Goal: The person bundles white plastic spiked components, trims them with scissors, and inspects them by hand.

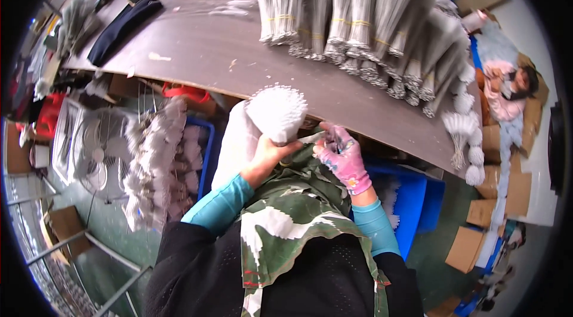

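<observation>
My bare left hand (268, 159) is wrapped round the lower part of a bundle of thin white-tipped stems (277, 111). Its white tips fan out toward the table edge. My right hand (343, 159), in a pink flowered glove with dark fingertips, is raised just right of the bundle and apart from it. The right fingers are curled together, and whatever they may hold is too small to see. A camouflage apron (298, 221) covers my lap below both hands. Against my left knee area lies a pale, smooth covering (233, 144).
Many grey-white strand bundles with yellow bands (358, 24) are piled on the brown table (197, 48). A dark cloth roll (122, 30) lies at its left. Below stand blue bins (412, 197) and a fan (98, 162). Another person (507, 87) is at far right, near cardboard boxes (465, 248).
</observation>
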